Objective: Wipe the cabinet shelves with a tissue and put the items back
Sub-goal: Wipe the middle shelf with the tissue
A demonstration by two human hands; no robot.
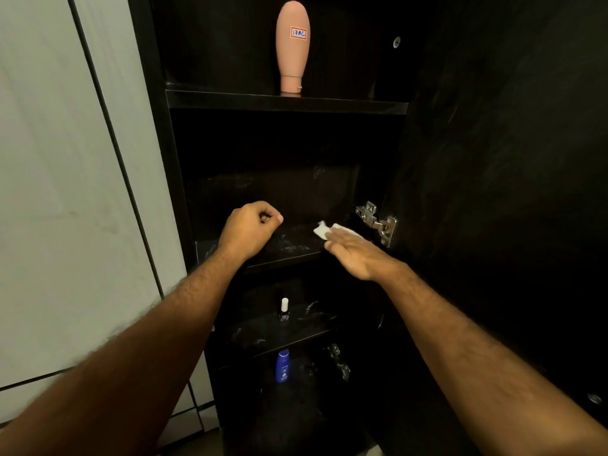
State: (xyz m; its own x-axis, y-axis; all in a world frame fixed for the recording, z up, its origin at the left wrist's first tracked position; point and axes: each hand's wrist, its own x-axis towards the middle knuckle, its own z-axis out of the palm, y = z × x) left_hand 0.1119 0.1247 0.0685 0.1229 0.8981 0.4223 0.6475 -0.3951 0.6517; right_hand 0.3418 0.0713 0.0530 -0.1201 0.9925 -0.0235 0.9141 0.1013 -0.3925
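Note:
A dark open cabinet fills the view. My right hand point(353, 253) lies flat with straight fingers on a white tissue point(324, 230), pressing it onto the right part of the middle shelf point(289, 248), which shows pale dust streaks. My left hand point(250, 227) hovers over the left part of the same shelf with its fingers curled into a loose fist, holding nothing. A pink bottle point(292, 46) stands cap-down on the top shelf point(286, 102). A small nail polish bottle point(284, 310) with a white cap stands on the shelf below, and a blue bottle point(283, 366) stands lower still.
The cabinet door point(500, 192) hangs open on the right, held by a metal hinge point(378, 222) close to my right hand. A white tiled wall point(65, 192) runs along the left of the cabinet. A second hinge point(339, 360) sits lower down.

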